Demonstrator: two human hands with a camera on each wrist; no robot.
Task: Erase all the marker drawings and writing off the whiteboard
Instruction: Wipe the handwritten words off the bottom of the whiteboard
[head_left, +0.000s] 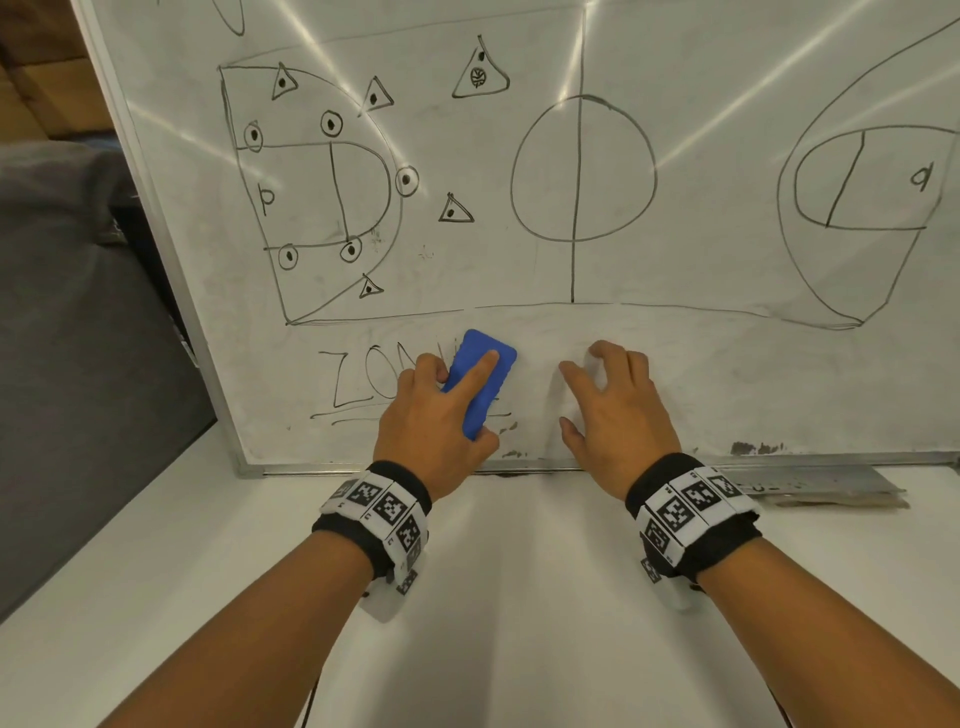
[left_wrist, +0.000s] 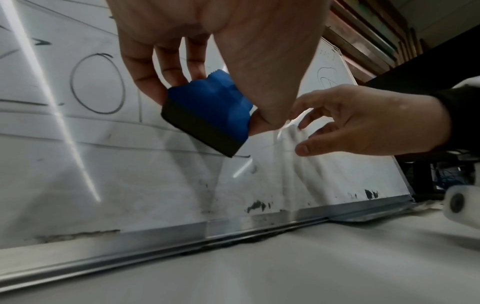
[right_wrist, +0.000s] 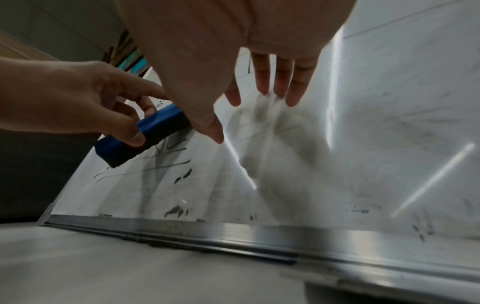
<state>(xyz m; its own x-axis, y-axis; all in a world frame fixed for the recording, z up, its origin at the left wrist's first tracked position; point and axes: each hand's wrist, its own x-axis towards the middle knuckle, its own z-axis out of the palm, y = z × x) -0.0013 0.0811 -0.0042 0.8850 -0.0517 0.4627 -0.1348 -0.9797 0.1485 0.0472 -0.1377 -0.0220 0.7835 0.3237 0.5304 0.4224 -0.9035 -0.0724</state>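
Note:
A whiteboard (head_left: 675, 364) leans upright on a white table, covered with a black marker court diagram (head_left: 322, 192) of circles and triangles. Underlined writing (head_left: 358, 379) sits low at the left, partly hidden. My left hand (head_left: 441, 410) grips a blue eraser (head_left: 480, 374) with a black felt base (left_wrist: 205, 133) and holds it against the board over that writing, index finger laid along its back. My right hand (head_left: 613, 400) is spread just right of it, fingertips (right_wrist: 280, 90) touching the bare board. The eraser (right_wrist: 145, 133) also shows in the right wrist view.
The board's metal bottom frame (head_left: 519, 465) rests on the white table (head_left: 493, 597). Dark smudges (head_left: 756, 448) dot the lower edge. A metal tray piece (head_left: 821, 486) lies at the right base. A dark grey surface (head_left: 78, 338) stands left of the board.

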